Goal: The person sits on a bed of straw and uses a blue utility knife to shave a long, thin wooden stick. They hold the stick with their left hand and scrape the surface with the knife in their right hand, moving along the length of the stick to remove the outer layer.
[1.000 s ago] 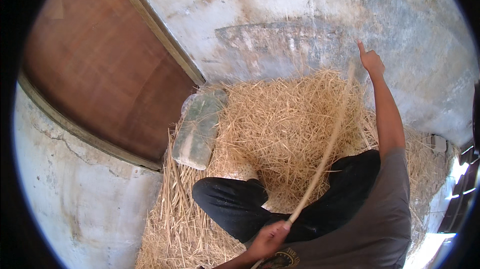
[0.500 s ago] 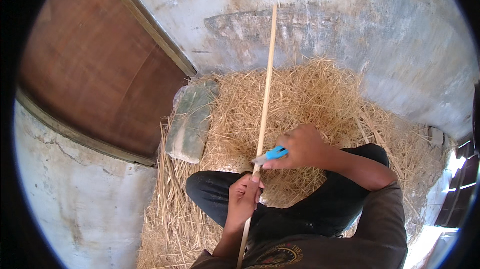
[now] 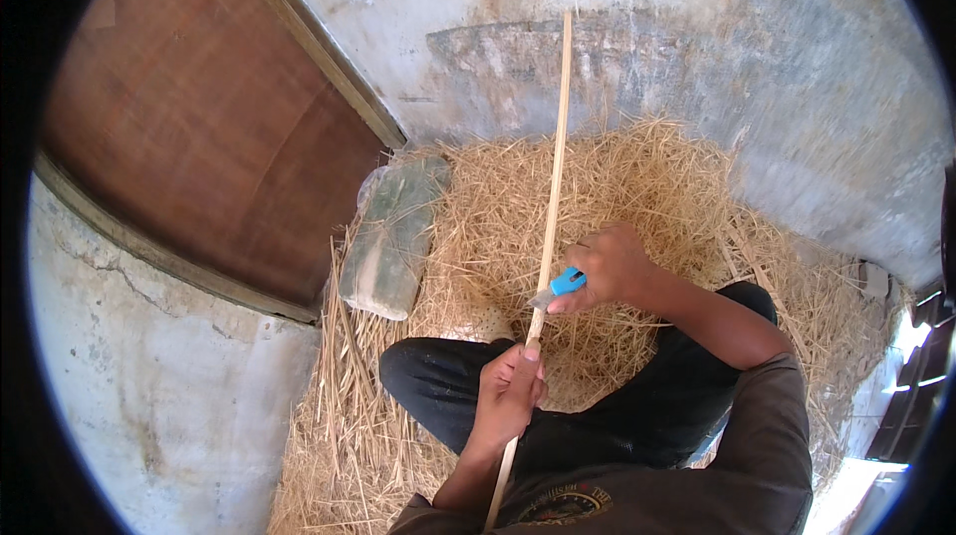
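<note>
Seated person, seen from the head camera, working a long pale stick [image 3: 551, 196] over a heap of straw [image 3: 657, 196]. The left hand [image 3: 508, 391] is closed around the stick's lower part, thumb laid along it; the stick runs from beside the person's chest up past both hands, slightly tilted, its far end reaching the grey plastered wall [image 3: 697, 47]. The right hand [image 3: 609, 266] is curled shut on a small knife with a blue handle [image 3: 566, 283] — its blade meets the stick just above the left hand. Black trousers [image 3: 438, 386] cover the folded legs. Left of the straw lies a flat, rectangular green package [image 3: 393, 236] in clear wrapping; any label is unreadable. Beside it stands a brown wooden door [image 3: 199, 127] — framed in grey.
</note>
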Tool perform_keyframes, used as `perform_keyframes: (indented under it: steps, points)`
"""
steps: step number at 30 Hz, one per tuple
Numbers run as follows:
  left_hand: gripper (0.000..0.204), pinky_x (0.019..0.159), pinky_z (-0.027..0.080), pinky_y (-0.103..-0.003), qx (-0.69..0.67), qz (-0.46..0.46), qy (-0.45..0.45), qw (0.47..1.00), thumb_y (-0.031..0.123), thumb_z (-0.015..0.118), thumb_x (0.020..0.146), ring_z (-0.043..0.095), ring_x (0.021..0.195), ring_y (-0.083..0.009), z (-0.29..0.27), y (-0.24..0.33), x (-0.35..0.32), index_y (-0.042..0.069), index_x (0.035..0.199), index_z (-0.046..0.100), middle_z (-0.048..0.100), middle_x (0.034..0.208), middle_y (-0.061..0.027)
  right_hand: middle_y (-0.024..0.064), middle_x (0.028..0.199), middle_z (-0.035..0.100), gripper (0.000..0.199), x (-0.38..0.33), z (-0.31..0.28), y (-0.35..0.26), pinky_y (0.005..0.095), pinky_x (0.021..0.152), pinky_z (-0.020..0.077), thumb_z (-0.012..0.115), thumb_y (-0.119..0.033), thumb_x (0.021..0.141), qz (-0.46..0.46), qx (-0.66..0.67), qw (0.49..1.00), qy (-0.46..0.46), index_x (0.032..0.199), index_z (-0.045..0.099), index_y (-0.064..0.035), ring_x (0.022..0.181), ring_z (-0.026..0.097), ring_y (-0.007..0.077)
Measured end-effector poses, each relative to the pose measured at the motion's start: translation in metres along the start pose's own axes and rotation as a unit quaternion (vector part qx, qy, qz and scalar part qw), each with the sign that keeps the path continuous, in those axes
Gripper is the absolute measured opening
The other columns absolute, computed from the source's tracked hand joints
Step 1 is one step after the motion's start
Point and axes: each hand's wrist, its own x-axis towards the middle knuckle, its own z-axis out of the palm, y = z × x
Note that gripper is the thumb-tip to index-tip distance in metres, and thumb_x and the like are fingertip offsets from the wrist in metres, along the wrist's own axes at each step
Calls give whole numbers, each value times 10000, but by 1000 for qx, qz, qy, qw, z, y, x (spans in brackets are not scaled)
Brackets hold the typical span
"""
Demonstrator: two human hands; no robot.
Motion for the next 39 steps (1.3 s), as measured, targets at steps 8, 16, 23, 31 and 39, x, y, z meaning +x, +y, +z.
perform_keyframes:
  steps: [8,16,23,31,39]
  points:
    - [317,423,246,-209,-26,-38,-38,998,244,440,1000,298,447,-40,1,-12,-14,62,743,464,356,544,35,62,462,486,740,6,-7,61,355,406,402,487,-790,726,243,-18,968,-66,569,571,-72,406,507,214]
    - [297,444,273,-213,-30,-21,-75,997,229,422,1006,298,472,-42,-1,-25,-29,57,767,462,356,562,31,7,413,390,698,-1,-6,83,342,355,364,462,-772,767,237,-71,969,-19,516,476,-121,342,428,175]
    - [323,459,308,-215,40,-55,-93,993,243,421,1006,343,498,-33,3,-43,-50,53,747,456,396,595,39,-1,477,470,585,-9,-39,156,308,447,385,537,-683,776,284,-203,937,12,610,577,-124,467,478,136]
    - [333,483,284,-216,167,-53,-98,980,251,440,1001,323,543,-23,-15,-56,-90,68,724,461,380,597,62,76,593,580,637,-33,-49,203,421,541,436,507,-688,784,324,-224,919,23,657,595,-71,565,571,273]
    - [254,505,314,-224,243,-92,-131,957,212,479,984,395,586,-21,-15,-61,-114,48,795,524,410,610,68,280,989,638,731,-92,-75,270,466,790,476,414,-659,840,677,-60,721,134,1011,671,4,957,617,421]
